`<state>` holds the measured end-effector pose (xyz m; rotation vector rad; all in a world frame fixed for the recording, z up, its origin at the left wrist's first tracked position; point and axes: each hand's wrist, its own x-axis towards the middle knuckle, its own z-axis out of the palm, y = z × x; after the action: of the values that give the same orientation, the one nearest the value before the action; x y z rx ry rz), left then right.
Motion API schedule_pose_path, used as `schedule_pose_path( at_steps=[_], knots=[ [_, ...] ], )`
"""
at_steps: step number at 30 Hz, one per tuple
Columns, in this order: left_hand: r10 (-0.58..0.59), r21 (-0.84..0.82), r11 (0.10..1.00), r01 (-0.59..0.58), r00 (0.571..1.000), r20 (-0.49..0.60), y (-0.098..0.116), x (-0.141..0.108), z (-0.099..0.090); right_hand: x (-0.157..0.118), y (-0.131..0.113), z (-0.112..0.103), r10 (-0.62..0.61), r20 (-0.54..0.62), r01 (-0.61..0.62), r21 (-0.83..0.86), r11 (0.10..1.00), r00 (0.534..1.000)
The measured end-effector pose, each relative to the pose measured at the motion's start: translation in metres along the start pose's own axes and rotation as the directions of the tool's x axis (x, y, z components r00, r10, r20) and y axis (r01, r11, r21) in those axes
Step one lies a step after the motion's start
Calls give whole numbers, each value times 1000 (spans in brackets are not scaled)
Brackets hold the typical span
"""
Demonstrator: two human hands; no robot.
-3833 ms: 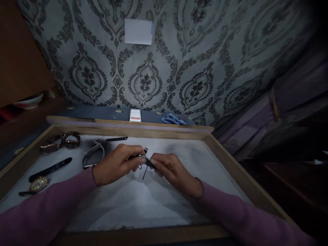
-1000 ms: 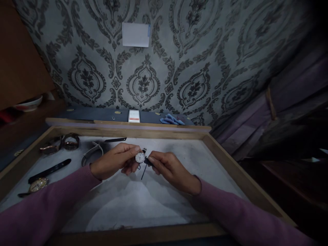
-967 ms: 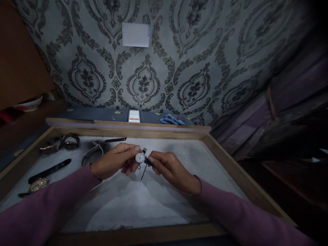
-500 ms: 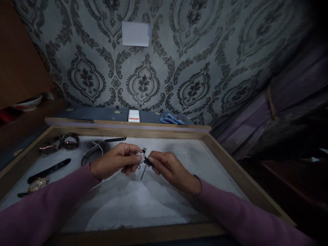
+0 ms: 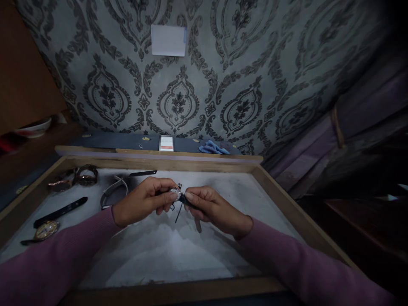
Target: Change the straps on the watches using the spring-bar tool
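Over the middle of a shallow wooden tray, my left hand (image 5: 149,199) pinches a small round wristwatch (image 5: 175,194) between thumb and fingers, its pale dial facing up. My right hand (image 5: 212,208) grips a dark watch strap (image 5: 188,201) close against the watch's right side. The strap's tail end (image 5: 198,225) hangs below my right fingers. Whether strap and case are joined, I cannot tell. Behind the hands, a thin dark stick-like piece (image 5: 179,213) slants downward, and a small metal bit (image 5: 180,185) shows above the dial.
Left in the wooden tray (image 5: 191,160) lie a gold-faced watch (image 5: 46,230), a black strap (image 5: 60,211), two bronze-coloured watches (image 5: 87,175), a grey looped strap (image 5: 114,189) and a dark flat blade (image 5: 143,173). Beyond the rim are a blue cloth (image 5: 213,147) and a white-and-red card (image 5: 166,143).
My right hand has shifted slightly right and turned, and the strap's tail now shows beneath its fingers. My left hand keeps the wristwatch in nearly the same place.
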<state>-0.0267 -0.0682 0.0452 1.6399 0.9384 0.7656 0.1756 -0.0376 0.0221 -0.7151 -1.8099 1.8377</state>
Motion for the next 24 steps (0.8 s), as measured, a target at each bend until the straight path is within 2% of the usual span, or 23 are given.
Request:
schedule_pose_path(
  at_steps=[2, 5, 9, 12, 14, 16, 20, 24],
  knots=[
    [4, 13, 1000, -4, 1000, 1, 0, 0, 0, 0, 0, 0, -3, 6, 3, -9, 1000, 1000],
    [-16, 11, 1000, 16, 1000, 16, -1, 0, 0, -2, -2, 1, -94, -11, 90, -187, 978, 996],
    [-72, -32, 997, 74, 996, 43, -2, 1, -2, -6, -3, 2, -255, -48, 191, -533, 824, 966],
    [-92, -55, 994, 96, 994, 59, -2, 2, -2, -7, -3, 3, -316, -44, 219, -629, 746, 948],
    [-94, -64, 993, 98, 993, 66, -2, 2, -3, -7, -3, 3, -316, -40, 228, -607, 761, 948],
    [-92, -60, 994, 96, 993, 67, -3, 2, -3, -5, -4, 3, -271, -37, 212, -526, 824, 962],
    [-72, -32, 997, 74, 996, 56, -2, 1, -3, -3, -5, 2, -131, -7, 126, -245, 961, 991],
    [-34, -7, 999, 34, 998, 44, 0, 1, -3, -1, -2, 0, -30, 16, 30, -26, 999, 999]
  ],
)
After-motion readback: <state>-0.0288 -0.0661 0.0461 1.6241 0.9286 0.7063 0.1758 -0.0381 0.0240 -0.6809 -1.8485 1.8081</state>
